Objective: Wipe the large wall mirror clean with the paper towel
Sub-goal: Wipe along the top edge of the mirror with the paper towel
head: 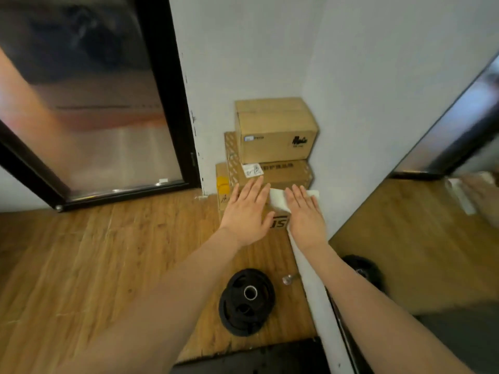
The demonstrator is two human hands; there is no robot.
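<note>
Head view, hands: the left hand point(247, 211) and right hand point(306, 215) were stretched out side by side, palms down and fingers straight, a small gap between them; neither was clamped on anything.
Head view, paper towel: the paper towel point(279, 201) lay flat on top of the lowest cardboard box point(280, 221), showing in the gap between the hands and past the right fingertips; both hands appeared to rest on it, as if smoothing or folding it.
Head view, mirror: the large wall mirror point(421, 238) stood on the right-hand wall, well apart from the towel, reflecting the wooden floor point(108, 252); the towel's reflection showed near the right edge.
Head view, surroundings: more boxes point(275, 130) were stacked in the corner, a black weight plate point(247, 300) lay on the floor, and a dark-framed glass door point(108, 117) stood at left.
Progress: judged at the start; the towel was being readied and was not touching the glass.
Left to do: pick up the towel, bring it to the mirror, wipe the whole pane. Whether the glass was dirty could not be told.
</note>
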